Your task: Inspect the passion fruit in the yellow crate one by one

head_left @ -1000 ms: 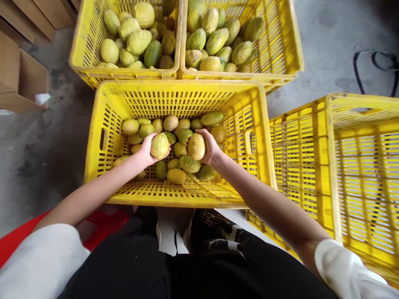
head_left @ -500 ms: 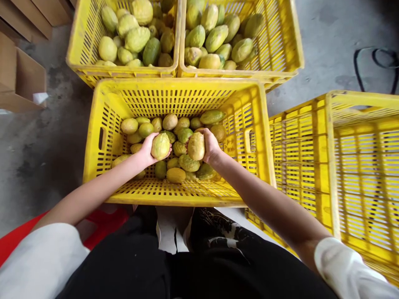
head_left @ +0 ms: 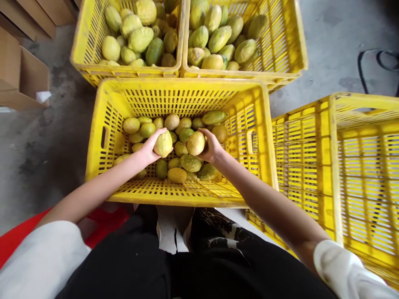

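My left hand [head_left: 152, 145] is wrapped round a pale yellow-green, lumpy, melon-like fruit [head_left: 163, 143]. To its right, my right hand [head_left: 210, 144] grips a rounder yellow melon-like fruit [head_left: 196, 143] with a smooth, slightly mottled skin. Both fruits are held above a yellow slatted plastic crate [head_left: 181, 86], whose floor carries a layer of similar fruits, such as a yellow one [head_left: 177, 175] and a greener ribbed one [head_left: 190, 163]. Some fingers of each hand are hidden behind the fruit they hold.
Behind stand two more yellow crates, left [head_left: 124, 71] and right [head_left: 243, 74], heaped with the same fruits. A tall yellow crate [head_left: 335, 166] is on the right. Open cardboard boxes [head_left: 33, 79] lie at the far left, and something red [head_left: 107, 224] is beside my leg.
Both hands still hold their fruits. The right-hand fruit has turned, now showing a rounder end, and the left-hand one has tilted slightly. The whole view has shifted a little.
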### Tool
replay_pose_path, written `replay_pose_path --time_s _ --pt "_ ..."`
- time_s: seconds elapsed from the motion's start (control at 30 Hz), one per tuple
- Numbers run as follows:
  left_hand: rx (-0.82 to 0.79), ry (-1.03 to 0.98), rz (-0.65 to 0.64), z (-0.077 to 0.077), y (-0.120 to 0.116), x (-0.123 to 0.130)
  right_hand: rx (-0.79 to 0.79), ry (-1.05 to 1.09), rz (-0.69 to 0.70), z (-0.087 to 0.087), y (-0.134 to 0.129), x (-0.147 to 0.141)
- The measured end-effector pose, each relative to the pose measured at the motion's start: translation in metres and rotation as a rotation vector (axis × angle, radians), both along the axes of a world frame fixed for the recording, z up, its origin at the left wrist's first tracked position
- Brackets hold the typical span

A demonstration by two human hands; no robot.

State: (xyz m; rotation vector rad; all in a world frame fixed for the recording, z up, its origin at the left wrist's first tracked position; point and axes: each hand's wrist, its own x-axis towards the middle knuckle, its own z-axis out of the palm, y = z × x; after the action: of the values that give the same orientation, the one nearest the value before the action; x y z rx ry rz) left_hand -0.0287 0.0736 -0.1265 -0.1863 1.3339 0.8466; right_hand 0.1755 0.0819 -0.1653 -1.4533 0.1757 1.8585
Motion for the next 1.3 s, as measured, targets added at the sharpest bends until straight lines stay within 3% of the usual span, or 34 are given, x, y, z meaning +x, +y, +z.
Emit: replay_pose_path --time_s 0.27,0.47,0.7,1.0,1.13,1.3 --pt "-0.070 0.000 0.050 -0.001 0.003 -0.008 -0.049 0.025 -0.114 0.005 0.001 0.000" --pt "-0.077 -0.009 0.029 -0.006 0.002 -0.008 0.052 0.037 -0.081 0.008 0.004 -0.003" --pt "-0.019 0.031 -0.003 -0.004 0.003 -0.005 0.023 0.036 -0.043 0.003 0.003 0.000" --pt "-0.013 -0.045 0.036 0.002 0.009 -0.013 0.138 0.091 0.057 0.018 0.002 0.001" --pt "0.010 -0.066 -0.015 0.001 0.006 -0.010 0.124 0.119 0.077 0.022 -0.001 -0.004" --pt "-0.044 -0.025 0.013 0.001 0.006 -0.012 0.053 0.076 0.045 0.024 -0.002 -0.008"
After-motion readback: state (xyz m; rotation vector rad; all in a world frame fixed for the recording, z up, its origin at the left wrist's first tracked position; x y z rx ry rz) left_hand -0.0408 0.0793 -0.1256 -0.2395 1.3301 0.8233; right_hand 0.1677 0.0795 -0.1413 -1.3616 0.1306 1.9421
